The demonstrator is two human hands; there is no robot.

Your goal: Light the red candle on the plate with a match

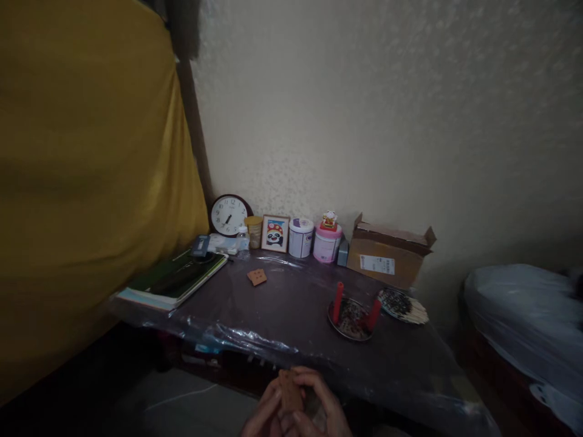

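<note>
A small reddish-brown flat piece (290, 391) is held near the bottom of the view, in front of the table's near edge. My left hand (265, 409) has its fingers closed on the piece's left side. On the other side, my right hand (322, 403) grips the same piece, with thumb low and fingers along the top. What the piece is made of I cannot make out. Farther off, a similar brown piece (257, 277) with dark dots lies on the table, perhaps more than one stacked.
The plastic-covered table (282, 303) bears a plate (350, 328) with two red candles and another plate (401, 305) with thin sticks. A cardboard box (382, 252), tins (300, 238), a picture frame (275, 233) and a clock (229, 215) line the wall. Books (175, 282) lie left.
</note>
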